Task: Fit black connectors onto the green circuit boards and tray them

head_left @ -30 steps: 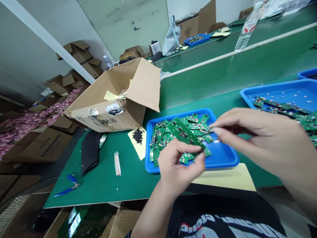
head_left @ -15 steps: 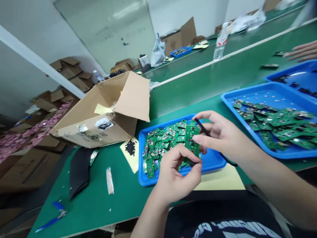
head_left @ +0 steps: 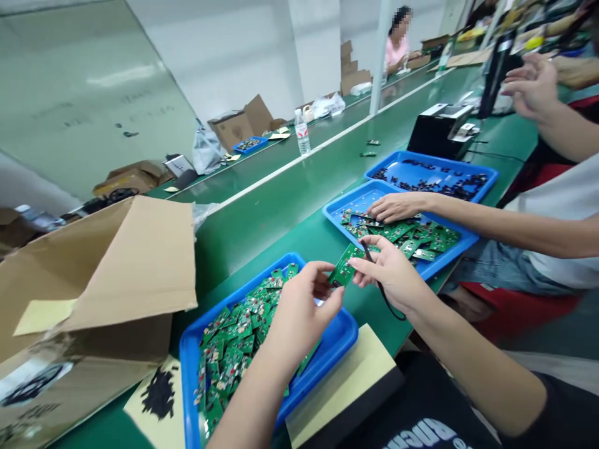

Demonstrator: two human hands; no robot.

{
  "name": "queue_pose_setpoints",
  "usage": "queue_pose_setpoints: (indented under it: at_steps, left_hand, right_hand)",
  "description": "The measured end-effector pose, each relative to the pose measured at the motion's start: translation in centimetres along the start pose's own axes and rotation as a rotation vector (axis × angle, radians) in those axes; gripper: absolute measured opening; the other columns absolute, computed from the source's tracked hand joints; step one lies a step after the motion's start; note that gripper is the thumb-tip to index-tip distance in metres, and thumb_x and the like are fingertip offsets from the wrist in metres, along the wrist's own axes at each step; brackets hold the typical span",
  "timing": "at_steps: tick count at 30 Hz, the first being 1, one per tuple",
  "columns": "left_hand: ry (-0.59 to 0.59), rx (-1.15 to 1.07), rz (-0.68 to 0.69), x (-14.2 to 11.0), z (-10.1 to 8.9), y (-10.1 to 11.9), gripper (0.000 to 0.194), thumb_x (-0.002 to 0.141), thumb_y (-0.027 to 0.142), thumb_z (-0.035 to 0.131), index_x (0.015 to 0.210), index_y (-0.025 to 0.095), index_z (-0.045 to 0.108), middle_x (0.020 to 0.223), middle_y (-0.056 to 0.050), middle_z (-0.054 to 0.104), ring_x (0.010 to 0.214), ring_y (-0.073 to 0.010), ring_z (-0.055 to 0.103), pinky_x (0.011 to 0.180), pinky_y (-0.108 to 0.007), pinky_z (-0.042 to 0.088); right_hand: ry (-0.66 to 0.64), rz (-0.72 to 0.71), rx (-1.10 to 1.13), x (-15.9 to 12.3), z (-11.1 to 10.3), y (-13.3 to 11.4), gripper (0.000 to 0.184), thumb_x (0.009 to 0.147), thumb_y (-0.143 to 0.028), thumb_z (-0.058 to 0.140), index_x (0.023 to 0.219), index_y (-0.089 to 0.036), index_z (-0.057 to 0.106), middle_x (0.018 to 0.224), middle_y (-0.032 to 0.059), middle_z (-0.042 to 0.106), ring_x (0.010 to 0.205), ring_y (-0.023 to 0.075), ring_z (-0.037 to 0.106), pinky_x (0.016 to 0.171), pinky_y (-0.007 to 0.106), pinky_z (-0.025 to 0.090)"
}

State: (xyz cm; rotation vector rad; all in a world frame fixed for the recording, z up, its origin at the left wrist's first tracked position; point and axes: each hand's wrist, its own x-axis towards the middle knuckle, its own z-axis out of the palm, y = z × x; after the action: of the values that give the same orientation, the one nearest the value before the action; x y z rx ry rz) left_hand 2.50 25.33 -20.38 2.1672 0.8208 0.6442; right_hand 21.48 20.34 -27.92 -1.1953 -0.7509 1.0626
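My left hand [head_left: 299,308] pinches the near end of a green circuit board [head_left: 345,265] between thumb and fingers. At the board's far end, my right hand [head_left: 393,274] has its thumb and fingers closed on the edge. A thin black strip [head_left: 386,298] also runs through the right hand and hangs in a curve below it; whether it is a cable or a strap I cannot tell. Both hands are just above the right end of a blue tray [head_left: 345,340], where many loose circuit boards [head_left: 241,340] lie heaped, partly hidden by my left forearm.
Yellow paper [head_left: 175,430] with small black pieces [head_left: 160,393] lies left of the tray, near an open cardboard box [head_left: 140,262]. To the right, a co-worker's hand [head_left: 397,206] reaches into a second blue tray [head_left: 330,215] of boards. Behind it stands a tray of black parts [head_left: 430,178].
The view has swung right, bringing the co-worker's arms and a black device into sight. The co-worker's hand is now in the second tray. I still hold the board and strip, with the board tilted more.
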Motion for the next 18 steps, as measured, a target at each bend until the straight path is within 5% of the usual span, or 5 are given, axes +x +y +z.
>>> queue_pose_setpoints:
  at_steps: [5, 9, 13, 18]
  left_hand:
    - [-0.202, 0.321, 0.196, 5.9, 5.3, -0.8, 0.025, 0.093, 0.014, 0.067, 0.116, 0.01, 0.075, 0.101, -0.016, 0.083, 0.089, -0.0281, 0.081, 0.088, -0.045, 0.067]
    - [-0.34, 0.354, 0.295, 9.4, 9.5, -2.1, 0.025, 0.095, 0.016, 0.068, 0.118, 0.013, 0.075, 0.109, -0.014, 0.083, 0.097, -0.027, 0.081, 0.091, -0.039, 0.066]
    - [-0.422, 0.414, 0.355, 11.8, 12.5, -3.3, 0.025, 0.097, 0.016, 0.067, 0.122, 0.016, 0.073, 0.114, -0.01, 0.083, 0.103, -0.0227, 0.079, 0.094, -0.034, 0.065]
    - [-0.514, 0.532, 0.408, 12.9, 14.7, -3.4, 0.017, 0.098, 0.015, 0.066, 0.111, 0.008, 0.074, 0.106, -0.013, 0.079, 0.105, -0.0272, 0.077, 0.096, -0.044, 0.064]
  right_hand:
    - [0.266, 0.006, -0.039, 0.2, -6.0, 2.8, 0.036, 0.1, -0.035, 0.076, 0.126, -0.014, 0.061, 0.088, -0.0008, 0.065, 0.068, 0.011, 0.065, 0.06, 0.023, 0.06]
    - [0.418, 0.019, -0.134, 0.0, -9.8, 4.8, 0.033, 0.102, -0.033, 0.075, 0.126, -0.014, 0.063, 0.091, 0.0003, 0.067, 0.072, 0.012, 0.067, 0.064, 0.025, 0.062]
    - [0.496, 0.059, -0.302, -0.4, -12.9, 5.9, 0.033, 0.104, -0.035, 0.073, 0.127, -0.013, 0.065, 0.089, 0.0004, 0.068, 0.072, 0.0127, 0.069, 0.065, 0.026, 0.063]
    - [0.513, 0.039, -0.618, -1.7, -15.9, 4.6, 0.04, 0.107, -0.048, 0.066, 0.13, -0.016, 0.065, 0.079, -0.0008, 0.07, 0.055, 0.0111, 0.065, 0.056, 0.023, 0.058]
